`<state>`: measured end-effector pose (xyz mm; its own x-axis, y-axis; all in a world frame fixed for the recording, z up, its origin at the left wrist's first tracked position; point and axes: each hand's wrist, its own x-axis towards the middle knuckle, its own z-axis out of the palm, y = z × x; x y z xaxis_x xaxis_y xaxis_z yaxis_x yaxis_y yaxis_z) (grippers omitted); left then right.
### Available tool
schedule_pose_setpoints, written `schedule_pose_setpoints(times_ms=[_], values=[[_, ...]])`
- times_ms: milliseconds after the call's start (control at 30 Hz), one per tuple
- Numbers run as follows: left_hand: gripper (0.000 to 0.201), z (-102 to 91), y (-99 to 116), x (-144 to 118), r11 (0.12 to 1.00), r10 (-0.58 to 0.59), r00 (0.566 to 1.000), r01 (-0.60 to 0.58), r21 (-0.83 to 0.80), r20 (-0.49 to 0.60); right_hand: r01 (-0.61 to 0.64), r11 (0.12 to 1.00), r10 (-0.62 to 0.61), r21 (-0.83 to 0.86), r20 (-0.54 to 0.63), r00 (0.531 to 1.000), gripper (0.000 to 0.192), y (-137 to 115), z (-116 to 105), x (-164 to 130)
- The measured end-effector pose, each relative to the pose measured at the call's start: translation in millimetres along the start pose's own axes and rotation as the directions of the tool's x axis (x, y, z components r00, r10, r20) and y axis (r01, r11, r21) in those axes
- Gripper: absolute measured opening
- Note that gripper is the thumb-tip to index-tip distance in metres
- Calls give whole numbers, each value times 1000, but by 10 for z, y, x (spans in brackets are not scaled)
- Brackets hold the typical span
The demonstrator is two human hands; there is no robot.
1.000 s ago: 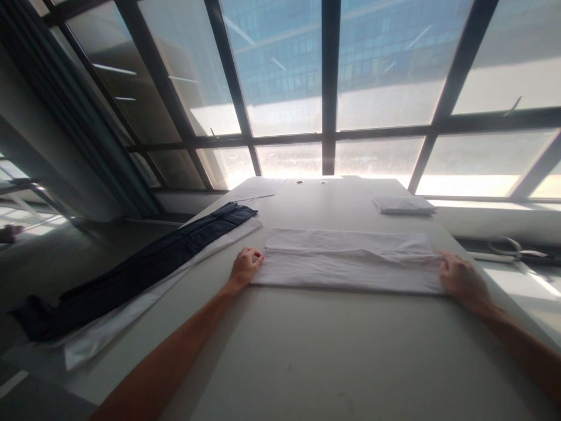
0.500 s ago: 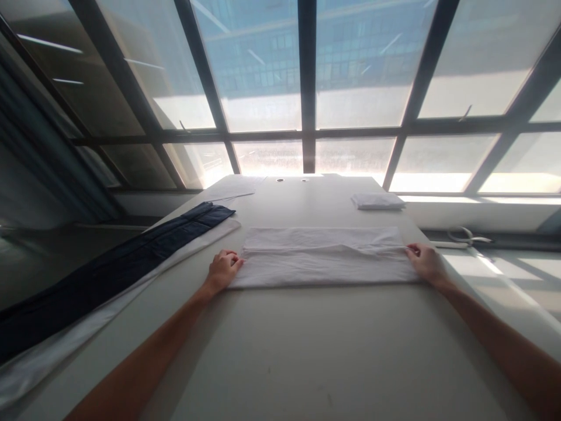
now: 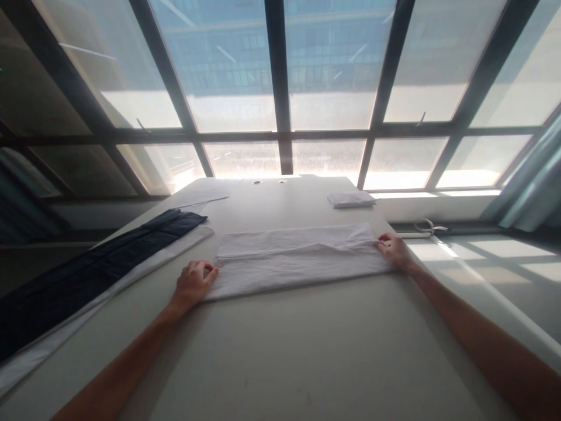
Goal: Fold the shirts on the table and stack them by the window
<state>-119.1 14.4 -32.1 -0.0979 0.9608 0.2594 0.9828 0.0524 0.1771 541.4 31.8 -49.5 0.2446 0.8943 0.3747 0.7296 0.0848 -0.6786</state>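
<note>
Since a second ago both hands have drifted leftward and farther up the view along with the cloth, and a pale curtain (image 3: pixel 530 187) has come into sight at 3 o'clock; the hands keep their places at the two short ends of the cloth. Largest is the window wall (image 3: pixel 280 88) of dark frames at 12 o'clock; below it the grey table (image 3: pixel 280 362) fills the lower view. At 9 o'clock a long dark navy garment (image 3: pixel 87 275) lies along the table's left edge on a white strip (image 3: pixel 144 266) of fabric. At the centre the white folded cloth (image 3: pixel 293 263) lies flat, long side across, with a lengthwise fold ridge running through it. At 1 o'clock, well apart from it, sits a small folded white stack (image 3: pixel 351 199); beyond the table's right edge, near the sill, lies a pale looped cord (image 3: pixel 427 227). The left hand (image 3: pixel 193 283) is curled, fingers pinching the cloth's left edge; the right hand (image 3: pixel 397 252) grips the right end at the ridge, fingertips closed on the fabric.
</note>
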Motion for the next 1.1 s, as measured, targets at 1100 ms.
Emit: schedule_pose_setpoints(times_ms=[1100], values=[[51,59,-4,-7,991,124,992,-126,51,35,401,839,-258,-369,380,889,62,-581,245,-372]])
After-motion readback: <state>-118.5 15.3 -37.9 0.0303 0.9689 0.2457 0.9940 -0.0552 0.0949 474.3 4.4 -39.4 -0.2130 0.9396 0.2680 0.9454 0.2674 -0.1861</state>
